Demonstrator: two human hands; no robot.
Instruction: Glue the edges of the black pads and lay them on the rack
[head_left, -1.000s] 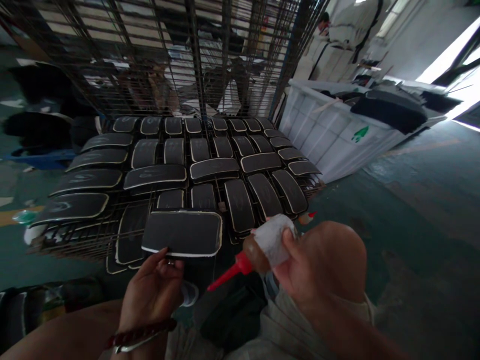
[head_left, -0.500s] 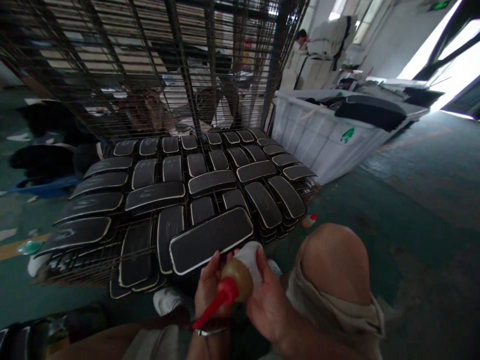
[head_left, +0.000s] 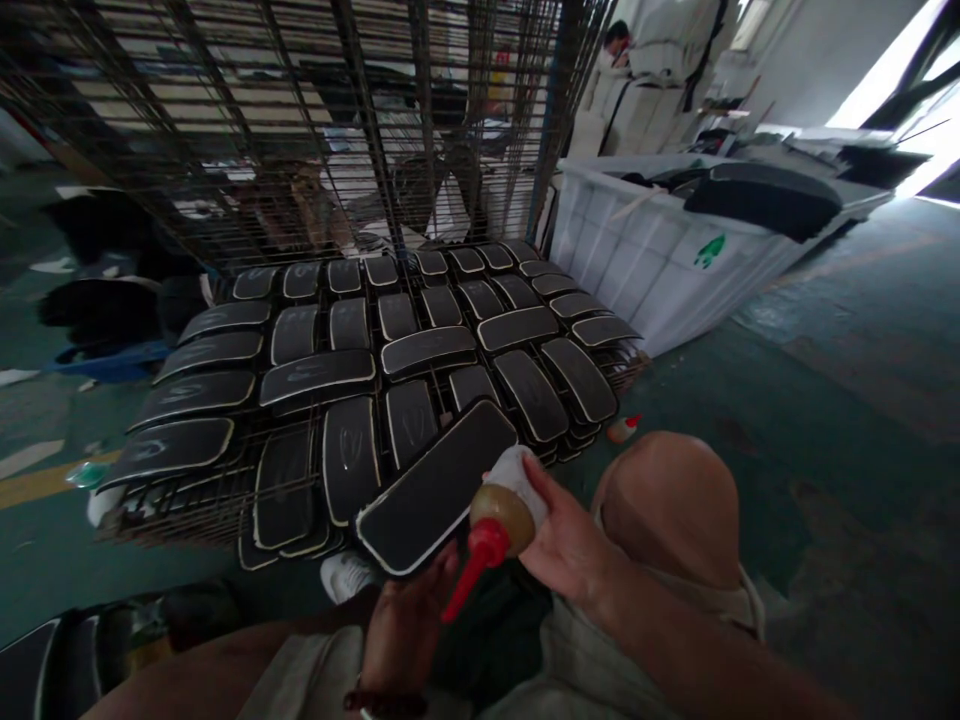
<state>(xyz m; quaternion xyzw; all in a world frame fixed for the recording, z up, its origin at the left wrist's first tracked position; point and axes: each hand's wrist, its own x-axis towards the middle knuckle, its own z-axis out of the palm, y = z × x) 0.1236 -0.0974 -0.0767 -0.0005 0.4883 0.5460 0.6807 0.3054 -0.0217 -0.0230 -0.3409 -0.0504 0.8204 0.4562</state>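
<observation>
- Black padded panel (head_left: 433,487) with pale edge trim, tilted, gripped from below by left hand (head_left: 409,625); beaded bracelet (head_left: 382,702) on that wrist.
- Right hand (head_left: 571,545) closed around glue squeeze bottle (head_left: 504,505), amber body wrapped in white, red nozzle (head_left: 471,577) pointing down-left, just beside the panel's near edge.
- Bare knee (head_left: 670,505) right of the bottle.
- Wire rack (head_left: 225,505) beyond, covered with rows of similar panels (head_left: 427,347).
- Second small bottle (head_left: 622,428) on floor by rack corner.
- White bin (head_left: 660,265) far right.

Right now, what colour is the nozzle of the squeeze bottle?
Red, on the squeeze bottle in the right hand; head view.
</observation>
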